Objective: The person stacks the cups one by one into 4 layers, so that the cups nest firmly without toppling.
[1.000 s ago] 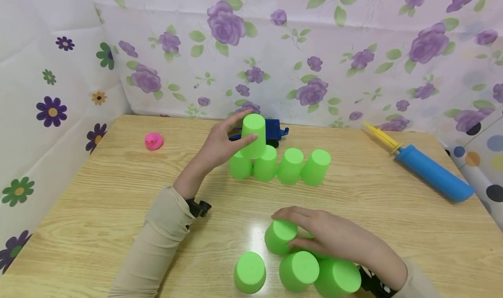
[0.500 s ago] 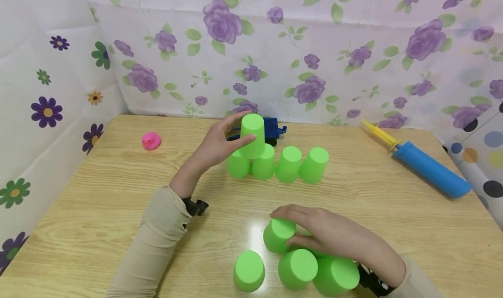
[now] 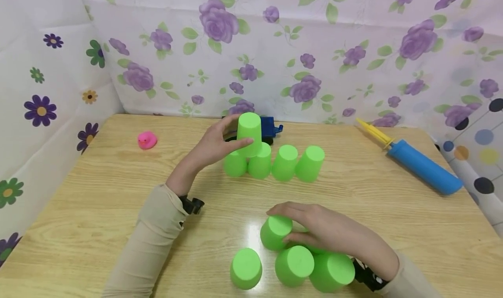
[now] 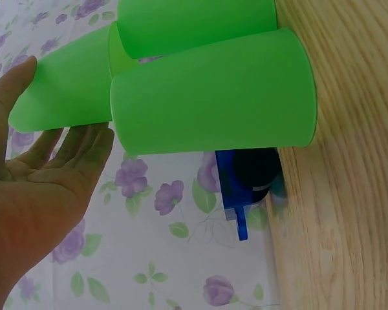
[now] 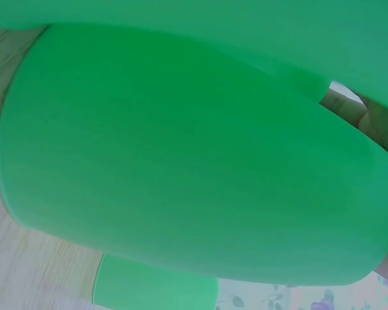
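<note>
The left hand (image 3: 214, 145) holds a raised green cup (image 3: 249, 134) between the thumb on the near side and the fingers on the far side. This cup is upside down, with its mouth just at the tops of the leftmost row cup (image 3: 235, 165) and the second row cup (image 3: 260, 162). In the left wrist view the rim appears to meet them, but I cannot tell whether they carry its weight. To the right in the same row stand the third row cup (image 3: 284, 163) and the fourth row cup (image 3: 310, 163), the last one looking tilted.

The right hand (image 3: 322, 228) holds a near green cup (image 3: 276, 233) around its upper part, with the thumb on the near side. Other upturned cups (image 3: 294, 266) stand close to this hand, and a separate cup (image 3: 246, 269) is to their left.

The cups seem to be thin, smooth plastic, so I judge them light and a little slippery; they probably bend under a strong squeeze, but are not fragile. A gentle hold on two opposite sides of the wall, near the closed end, should be suitable. A small knock could easily shift the row.

Behind the row is a blue toy vehicle (image 3: 269, 128), partly hidden.
</note>
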The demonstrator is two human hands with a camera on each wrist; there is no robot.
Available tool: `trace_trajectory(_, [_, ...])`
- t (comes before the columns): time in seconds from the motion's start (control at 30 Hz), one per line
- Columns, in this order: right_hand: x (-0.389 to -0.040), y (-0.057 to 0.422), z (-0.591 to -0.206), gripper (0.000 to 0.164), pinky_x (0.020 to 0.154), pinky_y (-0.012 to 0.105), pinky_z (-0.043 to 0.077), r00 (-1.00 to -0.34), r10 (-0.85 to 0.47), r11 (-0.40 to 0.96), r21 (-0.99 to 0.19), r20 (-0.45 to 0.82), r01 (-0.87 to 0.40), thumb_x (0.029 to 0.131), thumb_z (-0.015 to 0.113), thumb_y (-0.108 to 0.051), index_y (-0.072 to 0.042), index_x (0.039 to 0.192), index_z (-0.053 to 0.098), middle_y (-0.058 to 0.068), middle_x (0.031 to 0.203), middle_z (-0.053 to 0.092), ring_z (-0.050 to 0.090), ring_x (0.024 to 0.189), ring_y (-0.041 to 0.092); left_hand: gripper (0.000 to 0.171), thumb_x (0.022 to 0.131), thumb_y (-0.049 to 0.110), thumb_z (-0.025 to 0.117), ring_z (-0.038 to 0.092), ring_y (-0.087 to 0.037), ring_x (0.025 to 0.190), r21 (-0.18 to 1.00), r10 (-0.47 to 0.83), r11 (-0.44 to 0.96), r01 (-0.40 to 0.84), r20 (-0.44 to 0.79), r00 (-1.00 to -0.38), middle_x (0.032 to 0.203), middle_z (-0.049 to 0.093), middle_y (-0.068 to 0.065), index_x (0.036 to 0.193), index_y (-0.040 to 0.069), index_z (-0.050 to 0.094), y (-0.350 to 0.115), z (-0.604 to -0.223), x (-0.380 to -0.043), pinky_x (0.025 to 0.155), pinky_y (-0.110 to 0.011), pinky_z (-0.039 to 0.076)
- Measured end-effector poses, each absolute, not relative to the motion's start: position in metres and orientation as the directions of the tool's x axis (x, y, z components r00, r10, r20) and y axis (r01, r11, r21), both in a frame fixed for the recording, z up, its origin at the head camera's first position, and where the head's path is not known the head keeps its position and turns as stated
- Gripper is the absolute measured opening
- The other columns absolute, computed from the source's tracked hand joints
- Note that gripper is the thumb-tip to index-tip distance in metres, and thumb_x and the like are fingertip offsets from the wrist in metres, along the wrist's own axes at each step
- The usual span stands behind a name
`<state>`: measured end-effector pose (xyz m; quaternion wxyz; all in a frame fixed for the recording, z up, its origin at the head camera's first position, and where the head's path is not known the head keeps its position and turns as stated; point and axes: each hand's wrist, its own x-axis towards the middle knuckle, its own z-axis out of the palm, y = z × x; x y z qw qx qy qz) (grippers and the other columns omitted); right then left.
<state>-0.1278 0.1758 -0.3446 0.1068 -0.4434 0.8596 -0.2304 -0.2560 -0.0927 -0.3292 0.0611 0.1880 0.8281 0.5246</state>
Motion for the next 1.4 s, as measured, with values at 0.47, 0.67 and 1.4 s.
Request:
trace_trajectory(0.47, [-0.131,0.178,-0.343,0.047,0.092,0.031,0.048,-0.563,-0.826,0.485,-0.465,0.035,-0.741,0.09,0.059,-0.038,-0.023,0.133,0.048,-0.008,0.129,0.054,0.055,0.113,0.01,0.067,0.085,0.019,0.069,0.036,-0.016,0.132,0.828,0.282,0.406,0.387,0.289,-0.915,0.144,0.036,0.002,0.142,0.017,0.033,-0.124,-0.277,-0.218,0.109,-0.037,0.029])
trace_trajectory(0.67, [-0.135,0.178,-0.34,0.047,0.09,0.031,0.049,-0.567,-0.821,0.481,-0.455,0.067,-0.75,0.089,0.061,-0.038,-0.02,0.132,0.05,-0.007,0.129,0.054,0.056,0.111,0.01,0.047,0.082,0.0,0.068,0.042,-0.015,0.125,0.751,0.321,0.348,0.56,0.466,-0.824,0.136,0.047,-0.003,0.125,0.004,0.05,-0.117,-0.26,-0.176,0.103,-0.038,0.035])
trace_trajectory(1.4, [-0.188,0.187,-0.292,0.054,0.078,0.026,0.054,-0.676,-0.67,0.484,-0.51,0.306,-0.711,0.078,0.076,-0.012,-0.006,0.125,0.051,0.003,0.111,0.057,0.056,0.091,0.01,0.057,0.072,0.02,0.082,0.053,-0.009,0.11,0.95,0.209,0.217,0.223,0.178,-0.962,0.123,0.056,0.006,0.122,0.026,0.055,-0.097,-0.365,-0.017,0.09,-0.028,0.047])
